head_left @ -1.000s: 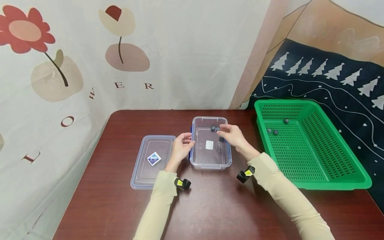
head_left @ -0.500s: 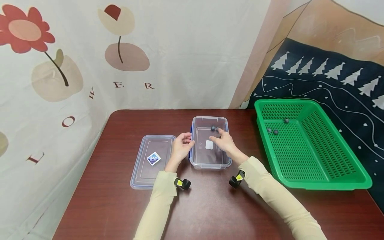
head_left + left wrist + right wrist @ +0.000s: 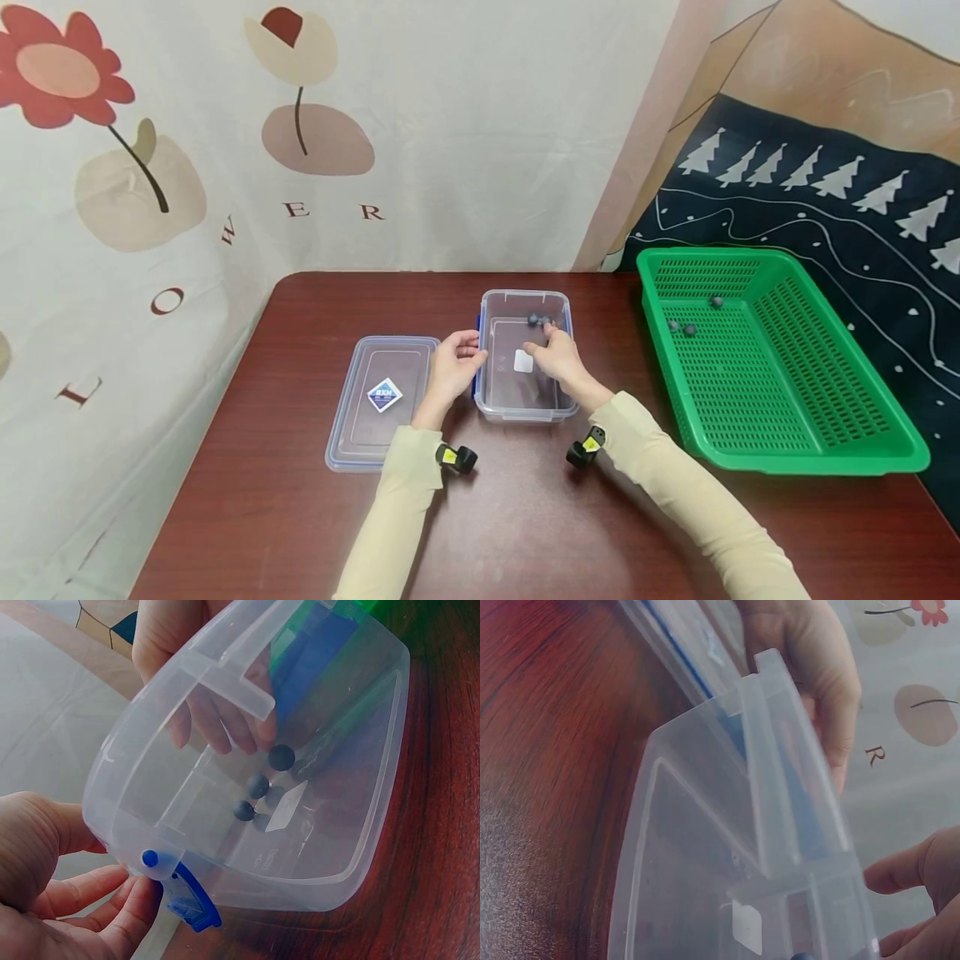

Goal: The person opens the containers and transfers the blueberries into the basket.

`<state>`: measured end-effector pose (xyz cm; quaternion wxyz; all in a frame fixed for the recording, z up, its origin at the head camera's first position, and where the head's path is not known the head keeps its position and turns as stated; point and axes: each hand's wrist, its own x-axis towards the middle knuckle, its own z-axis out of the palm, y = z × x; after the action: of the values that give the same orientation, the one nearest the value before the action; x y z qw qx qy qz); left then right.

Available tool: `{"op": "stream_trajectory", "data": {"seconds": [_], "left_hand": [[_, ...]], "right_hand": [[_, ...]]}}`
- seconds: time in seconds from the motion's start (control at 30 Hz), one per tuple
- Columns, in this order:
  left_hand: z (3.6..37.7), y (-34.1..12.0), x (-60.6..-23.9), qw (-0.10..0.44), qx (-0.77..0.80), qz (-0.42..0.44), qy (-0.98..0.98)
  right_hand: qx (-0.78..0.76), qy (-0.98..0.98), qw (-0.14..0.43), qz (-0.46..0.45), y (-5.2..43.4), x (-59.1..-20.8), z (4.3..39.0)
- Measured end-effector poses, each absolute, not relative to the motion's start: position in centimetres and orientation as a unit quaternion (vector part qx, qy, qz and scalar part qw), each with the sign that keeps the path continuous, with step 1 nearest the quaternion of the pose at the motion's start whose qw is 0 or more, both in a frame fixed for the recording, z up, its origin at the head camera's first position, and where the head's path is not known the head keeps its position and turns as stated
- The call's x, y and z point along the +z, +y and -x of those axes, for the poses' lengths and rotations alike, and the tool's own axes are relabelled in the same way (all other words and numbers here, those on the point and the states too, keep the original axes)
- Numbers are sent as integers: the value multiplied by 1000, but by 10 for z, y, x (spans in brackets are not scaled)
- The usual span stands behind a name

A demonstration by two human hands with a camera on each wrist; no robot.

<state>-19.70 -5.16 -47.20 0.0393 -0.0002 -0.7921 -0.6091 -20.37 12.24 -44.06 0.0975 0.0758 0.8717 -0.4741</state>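
A clear plastic box point(image 3: 510, 392) with blue latches stands lidless on the table. My left hand point(image 3: 450, 367) is at its left side; in the left wrist view the thumb and fingers point(image 3: 135, 919) touch the outside by a blue latch point(image 3: 191, 900). My right hand point(image 3: 558, 354) reaches over the right part of the box, thumb and fingers apart. Small dark blue balls, blueberry-like, lie inside: one ball point(image 3: 533, 319) shows near the far end. The left wrist view shows three, with right fingertips beside the uppermost ball point(image 3: 281, 757).
The lid point(image 3: 405, 362), with a blue-and-white label, lies flat left of the box. A green basket point(image 3: 750, 460) at the right holds three similar dark balls point(image 3: 690, 330). A patterned curtain point(image 3: 465, 167) hangs behind the table.
My right hand has moved left and slightly down, from the box's right rim to over its inside, its thumb spreading from the fingers. My left hand has not visibly moved.
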Motion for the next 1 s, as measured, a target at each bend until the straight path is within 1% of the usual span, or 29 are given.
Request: {"op": "stream_trajectory", "data": {"seconds": [0.17,0.37,0.5,0.6,0.67,0.77,0.83,0.9,1.0], "left_hand": [[197,-52,-472,42,-605,3,-795],[197,-51,-471,42,-604,1,-796],[197,-51,-471,44,-607,3,-793],[197,-51,-472,43,-608,4,-793],[198,-51,-472,43,-608,4,-793],[197,-51,-472,43,-608,5,-793],[197,-51,-471,43,-609,6,-792],[196,-51,-472,43,-611,6,-791],[196,-51,-472,43,-610,4,-792]], "right_hand": [[-457,882,93,-69,122,-444,206],[-470,873,105,-84,121,-446,210],[-453,881,112,-77,120,-448,210],[-449,883,109,-77,119,-456,214],[-461,878,99,-78,121,-467,218],[-474,876,47,-73,131,-522,243],[-485,873,9,-49,138,-557,256],[-483,874,6,-48,139,-568,262],[-478,876,30,-47,128,-522,237]]}}
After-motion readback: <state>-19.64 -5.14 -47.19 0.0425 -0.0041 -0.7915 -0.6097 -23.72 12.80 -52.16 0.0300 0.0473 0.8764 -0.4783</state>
